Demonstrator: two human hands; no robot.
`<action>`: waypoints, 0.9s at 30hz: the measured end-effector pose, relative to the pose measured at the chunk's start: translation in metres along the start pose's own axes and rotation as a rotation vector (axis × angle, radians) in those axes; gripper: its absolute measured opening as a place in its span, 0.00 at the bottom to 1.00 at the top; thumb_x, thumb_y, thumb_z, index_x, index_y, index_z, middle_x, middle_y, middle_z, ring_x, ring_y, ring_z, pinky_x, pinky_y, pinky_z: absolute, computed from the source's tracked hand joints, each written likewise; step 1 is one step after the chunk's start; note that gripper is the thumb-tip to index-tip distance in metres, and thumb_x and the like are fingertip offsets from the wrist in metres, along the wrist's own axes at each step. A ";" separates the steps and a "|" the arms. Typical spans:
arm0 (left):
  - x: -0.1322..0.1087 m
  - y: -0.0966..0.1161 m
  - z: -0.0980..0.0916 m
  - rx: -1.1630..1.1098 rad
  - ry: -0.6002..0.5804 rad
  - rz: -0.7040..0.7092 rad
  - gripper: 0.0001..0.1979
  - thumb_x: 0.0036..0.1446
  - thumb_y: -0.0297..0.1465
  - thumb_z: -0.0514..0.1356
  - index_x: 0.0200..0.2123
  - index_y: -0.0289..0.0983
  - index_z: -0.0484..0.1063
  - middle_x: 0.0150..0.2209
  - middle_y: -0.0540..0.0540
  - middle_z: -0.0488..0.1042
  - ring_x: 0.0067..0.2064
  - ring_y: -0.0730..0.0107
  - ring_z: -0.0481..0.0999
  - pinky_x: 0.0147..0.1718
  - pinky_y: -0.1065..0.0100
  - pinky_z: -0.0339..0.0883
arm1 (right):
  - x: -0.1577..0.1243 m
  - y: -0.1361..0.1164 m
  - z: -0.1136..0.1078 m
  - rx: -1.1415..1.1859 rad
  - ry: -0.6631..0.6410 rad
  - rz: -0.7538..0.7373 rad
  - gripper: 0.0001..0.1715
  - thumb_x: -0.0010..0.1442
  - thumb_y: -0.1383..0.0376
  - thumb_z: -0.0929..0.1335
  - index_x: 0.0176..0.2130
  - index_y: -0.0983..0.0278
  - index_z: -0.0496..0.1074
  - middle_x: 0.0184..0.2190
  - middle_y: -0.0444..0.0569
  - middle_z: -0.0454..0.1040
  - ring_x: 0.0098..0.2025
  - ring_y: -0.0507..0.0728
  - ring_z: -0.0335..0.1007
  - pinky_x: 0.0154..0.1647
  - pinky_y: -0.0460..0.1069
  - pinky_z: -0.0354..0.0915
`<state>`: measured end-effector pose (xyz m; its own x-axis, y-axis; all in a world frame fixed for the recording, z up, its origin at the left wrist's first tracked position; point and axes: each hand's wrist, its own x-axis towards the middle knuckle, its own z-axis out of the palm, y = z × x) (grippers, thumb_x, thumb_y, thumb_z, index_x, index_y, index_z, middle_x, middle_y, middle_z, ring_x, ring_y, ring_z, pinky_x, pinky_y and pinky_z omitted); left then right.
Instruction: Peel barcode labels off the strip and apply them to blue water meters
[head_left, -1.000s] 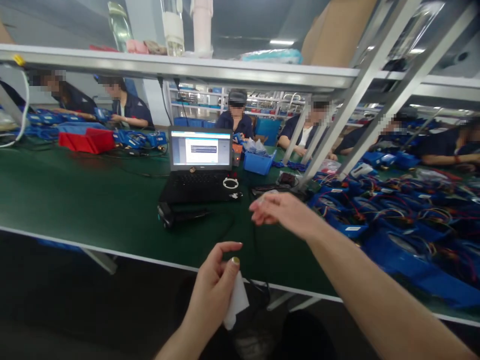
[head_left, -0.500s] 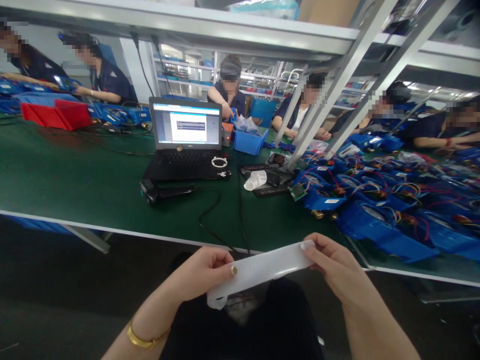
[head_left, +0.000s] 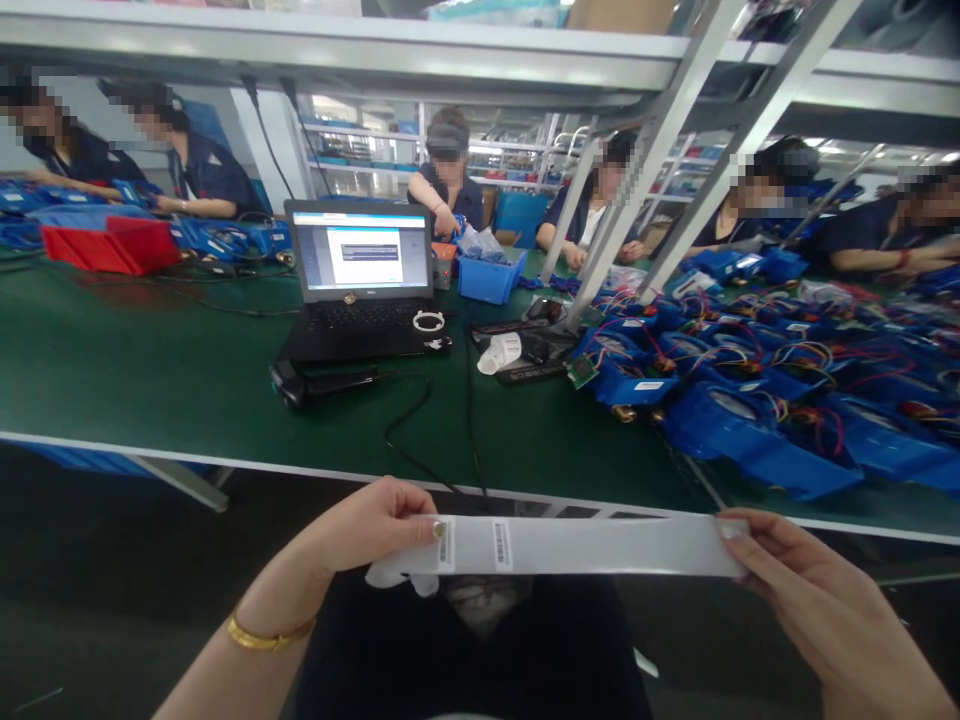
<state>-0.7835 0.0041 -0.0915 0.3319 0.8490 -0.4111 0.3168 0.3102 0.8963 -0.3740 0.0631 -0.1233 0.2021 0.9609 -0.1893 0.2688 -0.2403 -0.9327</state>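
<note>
Left hand [head_left: 379, 530] and right hand [head_left: 806, 570] are holding the white strip [head_left: 615, 545] taut before the table's near edge [head_left: 247, 464], fingers clamping it; two barcode labels [head_left: 503, 546] are showing, print unreadably small.

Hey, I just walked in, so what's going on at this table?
A person is holding a pale strip stretched out above their lap, with the left hand on one end and the right hand on the other. Two barcode labels show near the left hand. On the green table in front sit an open laptop, a black handheld scanner and, to the right, many blue housings with wires. Other people sit beyond.
</note>
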 end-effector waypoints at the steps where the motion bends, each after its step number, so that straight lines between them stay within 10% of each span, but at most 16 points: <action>1: 0.001 0.001 0.000 0.031 -0.009 0.001 0.22 0.50 0.48 0.62 0.27 0.31 0.70 0.24 0.49 0.67 0.25 0.75 0.62 0.21 0.76 0.52 | -0.003 0.001 -0.005 -0.047 -0.060 0.005 0.34 0.35 0.45 0.75 0.37 0.62 0.72 0.30 0.50 0.75 0.28 0.57 0.70 0.25 0.47 0.68; 6: 0.011 0.015 0.012 0.147 -0.091 0.034 0.16 0.52 0.42 0.61 0.26 0.33 0.71 0.24 0.50 0.67 0.26 0.75 0.63 0.23 0.76 0.55 | -0.016 -0.007 -0.001 -0.339 -0.689 -0.134 0.36 0.53 0.45 0.68 0.54 0.61 0.67 0.48 0.58 0.72 0.48 0.65 0.70 0.46 0.55 0.68; 11: 0.023 0.031 0.032 0.191 -0.156 0.025 0.14 0.50 0.41 0.62 0.27 0.33 0.72 0.23 0.51 0.66 0.25 0.77 0.62 0.21 0.77 0.54 | -0.024 -0.036 0.054 -0.264 -1.110 -0.368 0.40 0.53 0.42 0.68 0.57 0.61 0.66 0.49 0.56 0.71 0.52 0.65 0.65 0.55 0.58 0.60; 18: 0.026 0.033 0.037 0.262 -0.133 0.024 0.15 0.50 0.42 0.62 0.26 0.34 0.71 0.21 0.53 0.63 0.24 0.77 0.58 0.20 0.77 0.51 | -0.042 -0.041 0.127 -0.032 -1.125 -0.228 0.24 0.54 0.48 0.71 0.33 0.68 0.70 0.26 0.46 0.70 0.27 0.51 0.63 0.26 0.44 0.57; 27: -0.002 0.013 -0.012 0.314 -0.036 -0.099 0.17 0.49 0.44 0.61 0.26 0.33 0.71 0.24 0.49 0.68 0.25 0.73 0.63 0.22 0.75 0.55 | -0.005 -0.011 0.048 -0.374 -0.947 -0.136 0.28 0.59 0.44 0.63 0.31 0.66 0.68 0.28 0.47 0.68 0.30 0.53 0.63 0.30 0.46 0.59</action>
<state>-0.7908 0.0111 -0.0774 0.3146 0.8040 -0.5046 0.6057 0.2393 0.7589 -0.4235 0.0672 -0.1264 -0.6346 0.6584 -0.4046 0.5426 0.0068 -0.8399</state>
